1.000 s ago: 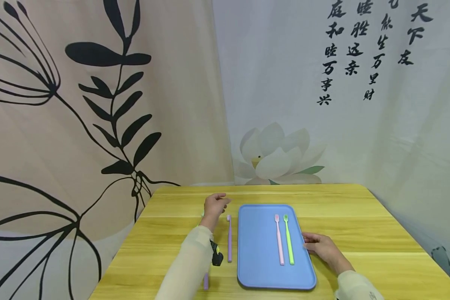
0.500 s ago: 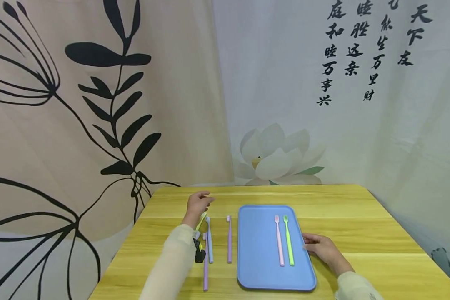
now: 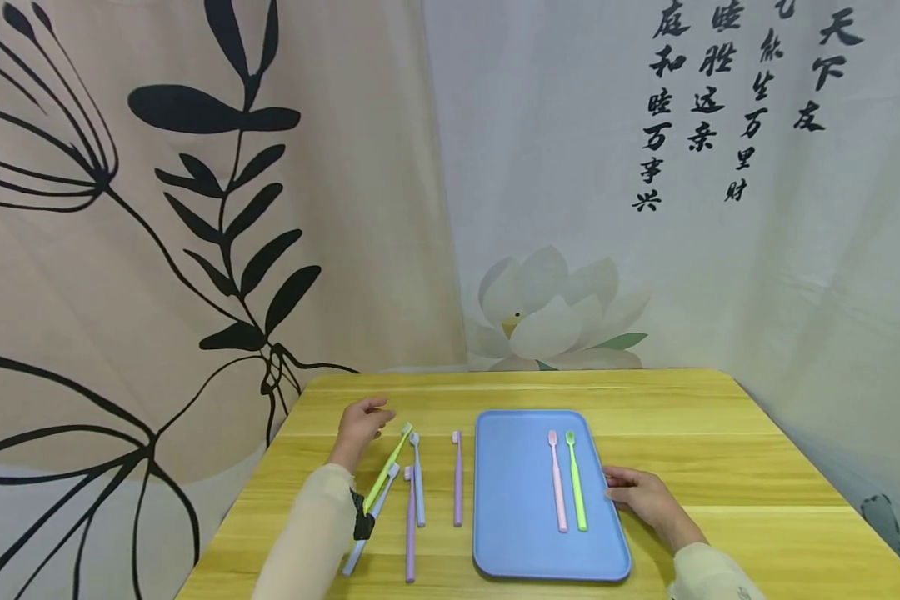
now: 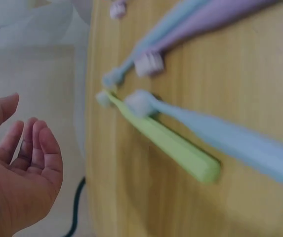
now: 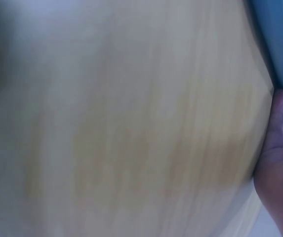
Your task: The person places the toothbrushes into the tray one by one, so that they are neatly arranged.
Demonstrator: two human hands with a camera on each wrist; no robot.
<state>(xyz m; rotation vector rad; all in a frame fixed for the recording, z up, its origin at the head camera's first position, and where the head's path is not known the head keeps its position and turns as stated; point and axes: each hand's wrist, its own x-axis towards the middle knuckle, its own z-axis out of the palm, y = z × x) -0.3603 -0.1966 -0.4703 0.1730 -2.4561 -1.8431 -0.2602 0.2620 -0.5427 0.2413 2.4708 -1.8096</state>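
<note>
My left hand [image 3: 360, 429] hovers with loosely bent fingers and nothing in them, left of a lime-green toothbrush [image 3: 386, 471]. A light blue toothbrush [image 4: 230, 138] lies beside that one, partly behind the wrist strap in the head view. Another blue toothbrush [image 3: 419, 483] and a purple toothbrush [image 3: 410, 533] lie close by, and a second purple toothbrush [image 3: 458, 483] lies nearer the blue tray [image 3: 517, 500]. On the tray, a pink toothbrush [image 3: 558, 492] and a green toothbrush [image 3: 577, 492] lie side by side. My right hand [image 3: 645, 496] pinches the tray's right rim [image 5: 277, 39].
The wooden table [image 3: 757, 475] extends right of the tray and behind it. A printed curtain [image 3: 375, 208] hangs beyond the table's far edge. A dark cable [image 4: 77, 207] shows past the edge in the left wrist view.
My left hand has moved left and slightly toward me, uncovering the lime-green, blue and purple toothbrushes. The right hand and the tray have stayed put.
</note>
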